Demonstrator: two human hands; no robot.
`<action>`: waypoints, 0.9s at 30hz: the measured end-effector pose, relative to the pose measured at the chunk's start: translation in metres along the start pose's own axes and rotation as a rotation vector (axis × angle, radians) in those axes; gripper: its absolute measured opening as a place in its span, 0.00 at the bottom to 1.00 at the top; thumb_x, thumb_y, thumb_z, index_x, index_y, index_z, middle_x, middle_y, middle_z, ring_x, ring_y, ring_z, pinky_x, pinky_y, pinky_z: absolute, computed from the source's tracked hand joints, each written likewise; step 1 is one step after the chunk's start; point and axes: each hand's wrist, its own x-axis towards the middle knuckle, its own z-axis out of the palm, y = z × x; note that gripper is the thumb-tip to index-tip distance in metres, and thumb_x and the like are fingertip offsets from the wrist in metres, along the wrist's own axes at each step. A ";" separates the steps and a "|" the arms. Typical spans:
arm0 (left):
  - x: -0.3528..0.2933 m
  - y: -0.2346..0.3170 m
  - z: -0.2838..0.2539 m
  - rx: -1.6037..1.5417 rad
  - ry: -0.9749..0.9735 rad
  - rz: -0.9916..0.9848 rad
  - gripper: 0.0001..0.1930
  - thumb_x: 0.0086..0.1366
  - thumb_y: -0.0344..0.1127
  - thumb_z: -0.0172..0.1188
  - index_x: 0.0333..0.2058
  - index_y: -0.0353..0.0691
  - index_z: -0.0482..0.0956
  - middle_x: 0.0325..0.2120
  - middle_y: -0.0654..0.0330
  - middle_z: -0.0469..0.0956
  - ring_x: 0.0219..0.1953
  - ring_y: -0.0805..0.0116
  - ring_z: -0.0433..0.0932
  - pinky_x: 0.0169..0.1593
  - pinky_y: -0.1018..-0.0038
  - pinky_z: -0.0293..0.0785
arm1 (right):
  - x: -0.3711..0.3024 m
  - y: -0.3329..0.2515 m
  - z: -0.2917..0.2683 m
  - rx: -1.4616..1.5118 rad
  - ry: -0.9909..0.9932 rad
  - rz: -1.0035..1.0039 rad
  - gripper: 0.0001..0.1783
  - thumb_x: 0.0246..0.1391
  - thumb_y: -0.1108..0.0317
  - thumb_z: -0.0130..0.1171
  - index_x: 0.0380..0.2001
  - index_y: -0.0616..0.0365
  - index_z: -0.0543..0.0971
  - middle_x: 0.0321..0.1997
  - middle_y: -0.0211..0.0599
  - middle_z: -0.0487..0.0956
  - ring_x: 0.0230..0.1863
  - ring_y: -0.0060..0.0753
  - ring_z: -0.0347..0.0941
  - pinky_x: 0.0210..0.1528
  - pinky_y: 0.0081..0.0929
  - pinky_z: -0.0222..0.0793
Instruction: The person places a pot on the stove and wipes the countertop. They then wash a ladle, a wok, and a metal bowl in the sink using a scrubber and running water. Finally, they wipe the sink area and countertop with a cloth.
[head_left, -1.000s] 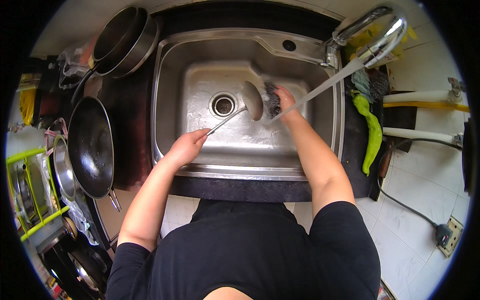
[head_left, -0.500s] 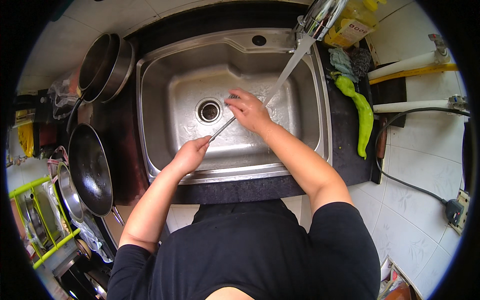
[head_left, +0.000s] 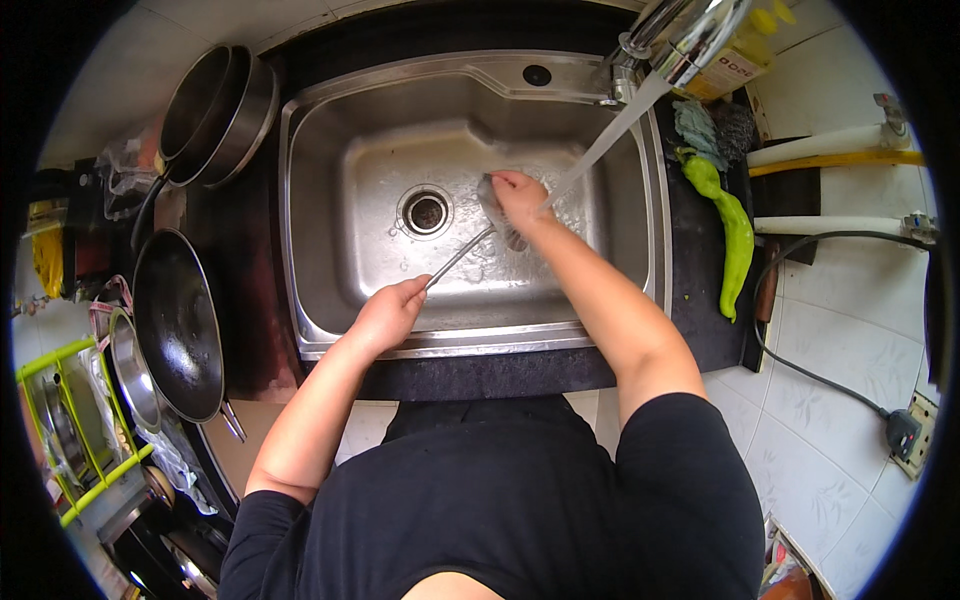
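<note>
My left hand (head_left: 388, 313) grips the long thin handle of a metal ladle (head_left: 460, 256) over the steel sink (head_left: 320, 210). The ladle's bowl end lies under my right hand (head_left: 520, 196), which rubs it with a scrubber; only a bit of grey shows beside the fingers. Water streams from the tap (head_left: 690, 40) at the upper right straight onto my right hand. The drain (head_left: 426, 211) sits just left of the ladle.
Two dark pans (head_left: 205, 110) stand stacked at the upper left, and a black wok (head_left: 180, 325) rests on the left counter. A green dish rack (head_left: 70, 430) holds steel bowls. A green cloth (head_left: 730, 235) and scrubbing pads (head_left: 715, 125) lie to the right of the sink.
My right hand has closed over the ladle's bowl, which showed bare a second ago. The view has shifted, so sink and tap sit further right and higher.
</note>
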 end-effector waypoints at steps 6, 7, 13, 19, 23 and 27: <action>-0.001 -0.016 0.002 -0.149 -0.018 -0.037 0.18 0.64 0.34 0.46 0.51 0.34 0.67 0.33 0.52 0.77 0.36 0.65 0.75 0.43 0.74 0.68 | 0.002 -0.019 -0.003 0.022 -0.075 -0.082 0.18 0.52 0.60 0.49 0.44 0.56 0.75 0.47 0.46 0.73 0.50 0.41 0.68 0.52 0.29 0.62; 0.001 -0.012 0.000 -0.234 -0.019 -0.068 0.18 0.64 0.33 0.45 0.52 0.36 0.67 0.27 0.59 0.72 0.30 0.71 0.69 0.35 0.78 0.63 | 0.011 -0.009 -0.005 0.192 -0.020 0.086 0.18 0.53 0.60 0.49 0.45 0.56 0.74 0.48 0.46 0.72 0.50 0.41 0.68 0.52 0.28 0.62; 0.009 0.010 -0.024 -0.515 -0.166 -0.270 0.17 0.66 0.33 0.43 0.52 0.43 0.68 0.14 0.73 0.58 0.15 0.83 0.54 0.17 0.85 0.51 | -0.026 -0.032 0.025 -0.327 0.421 -0.481 0.16 0.55 0.63 0.45 0.42 0.57 0.75 0.46 0.47 0.73 0.51 0.49 0.65 0.54 0.33 0.60; 0.003 0.012 -0.010 -0.587 -0.357 -0.306 0.16 0.65 0.32 0.42 0.51 0.46 0.69 0.14 0.73 0.56 0.13 0.82 0.50 0.16 0.84 0.48 | 0.015 -0.002 -0.006 0.037 0.004 0.126 0.16 0.53 0.60 0.48 0.37 0.57 0.78 0.45 0.42 0.74 0.49 0.40 0.68 0.51 0.30 0.63; 0.007 0.003 -0.004 -0.478 -0.234 -0.253 0.17 0.65 0.32 0.43 0.53 0.42 0.67 0.15 0.73 0.58 0.16 0.82 0.53 0.19 0.84 0.52 | -0.011 -0.019 0.011 -0.195 0.034 -0.266 0.15 0.52 0.58 0.49 0.35 0.56 0.79 0.37 0.38 0.78 0.41 0.35 0.74 0.44 0.28 0.67; 0.010 0.000 -0.011 -0.380 -0.162 -0.155 0.19 0.65 0.32 0.44 0.54 0.36 0.65 0.18 0.71 0.62 0.21 0.82 0.58 0.25 0.83 0.59 | -0.003 -0.022 -0.003 0.075 0.055 -0.038 0.17 0.53 0.58 0.49 0.39 0.60 0.76 0.37 0.36 0.77 0.41 0.30 0.71 0.45 0.27 0.65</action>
